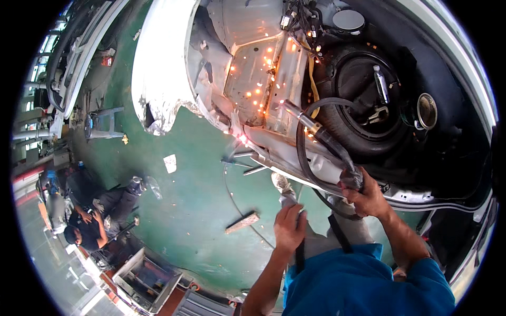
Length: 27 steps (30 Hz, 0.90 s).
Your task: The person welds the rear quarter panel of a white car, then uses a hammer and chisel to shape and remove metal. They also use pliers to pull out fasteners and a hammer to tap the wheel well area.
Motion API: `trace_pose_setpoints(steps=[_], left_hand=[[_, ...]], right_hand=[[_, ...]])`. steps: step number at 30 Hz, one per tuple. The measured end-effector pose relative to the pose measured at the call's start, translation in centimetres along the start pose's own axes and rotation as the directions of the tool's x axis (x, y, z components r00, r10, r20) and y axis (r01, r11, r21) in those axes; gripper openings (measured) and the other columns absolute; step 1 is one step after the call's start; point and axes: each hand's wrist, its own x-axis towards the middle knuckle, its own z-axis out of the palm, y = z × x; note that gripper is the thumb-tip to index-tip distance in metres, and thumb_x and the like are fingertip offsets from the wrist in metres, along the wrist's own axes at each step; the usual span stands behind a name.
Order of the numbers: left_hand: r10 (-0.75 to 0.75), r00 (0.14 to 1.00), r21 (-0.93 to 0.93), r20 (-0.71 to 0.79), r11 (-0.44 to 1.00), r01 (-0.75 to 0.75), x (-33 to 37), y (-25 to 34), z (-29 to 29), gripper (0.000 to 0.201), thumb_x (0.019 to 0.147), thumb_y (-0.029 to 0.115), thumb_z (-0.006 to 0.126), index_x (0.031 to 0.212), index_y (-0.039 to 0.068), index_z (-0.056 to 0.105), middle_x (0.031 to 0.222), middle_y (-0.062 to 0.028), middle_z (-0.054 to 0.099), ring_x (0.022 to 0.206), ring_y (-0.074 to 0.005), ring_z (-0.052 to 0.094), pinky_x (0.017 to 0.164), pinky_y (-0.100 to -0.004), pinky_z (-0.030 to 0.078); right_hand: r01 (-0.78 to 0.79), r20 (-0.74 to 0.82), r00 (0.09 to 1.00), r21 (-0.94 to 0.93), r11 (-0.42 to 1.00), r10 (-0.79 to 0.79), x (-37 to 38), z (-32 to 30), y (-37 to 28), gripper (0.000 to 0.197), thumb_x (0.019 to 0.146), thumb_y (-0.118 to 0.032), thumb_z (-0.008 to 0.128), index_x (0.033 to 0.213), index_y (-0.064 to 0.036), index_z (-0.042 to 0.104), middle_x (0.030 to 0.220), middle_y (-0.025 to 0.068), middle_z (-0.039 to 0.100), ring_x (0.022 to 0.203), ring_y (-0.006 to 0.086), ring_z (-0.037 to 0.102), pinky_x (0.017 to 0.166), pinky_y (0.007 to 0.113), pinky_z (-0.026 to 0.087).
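My right hand is wrapped round the handle of a welding torch, near the trunk edge of a car body. The torch reaches up and left over the trunk, and its tip glows. A black cable loops beside it. Bright orange sparks are scattered over the bare metal trunk floor. On the torn edge of the body panel a spot glows white-pink, apart from the torch tip. My left hand hangs in front of my thighs with nothing in it, its fingers loosely bent and the thumb apart.
A spare tyre lies in the trunk, with a bottle and a round can about it. Wiring hangs above. A wooden block and cables lie on the green floor. Another person sits at the left near a metal box.
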Motion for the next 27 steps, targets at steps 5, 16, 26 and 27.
trace_pose_setpoints(steps=[5,16,26,27], left_hand=[[-0.676,0.714,0.225,0.185,0.736,0.638,-13.5,-15.3,0.9,0.028,0.094,0.026,0.065,0.105,0.000,0.068,0.091,-0.0163,0.072,0.084,-0.0280,0.070,0.076,-0.0366,0.054],[-0.871,0.444,-0.114,0.211,0.430,0.896,-21.5,-20.0,1.4,0.032,0.093,0.025,0.064,0.105,-0.005,0.068,0.088,-0.0140,0.073,0.078,-0.0192,0.071,0.071,-0.0324,0.057],[-0.741,0.658,-0.293,0.138,0.604,0.741,-11.4,-10.7,-0.2,0.028,0.098,0.020,0.063,0.112,-0.004,0.066,0.096,-0.0130,0.071,0.085,-0.0187,0.068,0.079,-0.0315,0.054],[-0.741,0.660,-0.302,0.124,0.606,0.736,-12.7,-10.6,-0.8,0.028,0.098,0.019,0.063,0.112,-0.004,0.066,0.096,-0.0130,0.071,0.085,-0.0185,0.068,0.079,-0.0312,0.054]], right_hand=[[0.004,-0.053,0.999,0.054,0.999,-0.001,0.4,-0.1,0.9,0.044,0.087,-0.018,0.072,0.120,0.0030,0.052,0.097,0.0091,0.067,0.087,0.0157,0.063,0.079,0.032,0.052],[0.010,-0.090,0.996,-0.002,1.000,-0.010,-0.3,-1.3,1.3,0.036,0.089,-0.018,0.071,0.113,0.0022,0.053,0.095,0.0095,0.066,0.083,0.0167,0.061,0.077,0.032,0.051],[0.021,-0.219,0.976,0.126,0.992,0.007,-0.6,-0.5,3.9,0.034,0.089,-0.015,0.070,0.114,0.0014,0.052,0.098,0.0102,0.067,0.085,0.0149,0.061,0.077,0.031,0.052],[0.024,-0.257,0.966,0.096,0.995,0.001,-0.5,-0.1,3.7,0.034,0.089,-0.014,0.070,0.113,0.0010,0.052,0.096,0.0097,0.067,0.082,0.0142,0.061,0.074,0.031,0.051]])
